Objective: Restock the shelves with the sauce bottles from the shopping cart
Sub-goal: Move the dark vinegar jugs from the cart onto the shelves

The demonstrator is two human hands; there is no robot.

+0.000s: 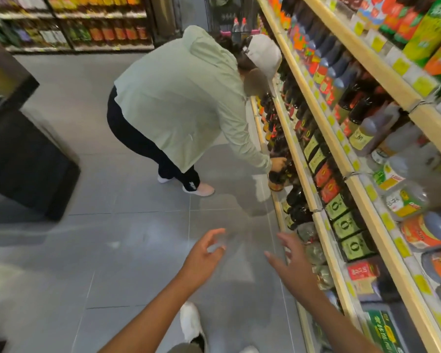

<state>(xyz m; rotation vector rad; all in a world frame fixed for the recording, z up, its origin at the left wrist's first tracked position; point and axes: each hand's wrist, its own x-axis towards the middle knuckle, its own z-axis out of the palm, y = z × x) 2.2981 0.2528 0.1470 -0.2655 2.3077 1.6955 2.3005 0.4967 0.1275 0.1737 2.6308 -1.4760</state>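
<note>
While both bare arms reach out over the grey tiled floor (112,179), a black boxy display stand (23,154) sits at nine o'clock. The left hand (201,258), at six o'clock, is spread with loosely bent fingers and holds nothing. At twelve o'clock another person in a pale green jacket and white cap (183,98) bends down, gripping a dark glass bottle (278,177) at the lowest tier. Behind them, the dark wire shopping cart (224,19) carries red-capped sauce bottles (239,25). The right hand (293,263), just beside the left, is open and empty, its fingers near the light wooden shelves (351,179) that fill three o'clock with rows of stocked bottles.
</note>
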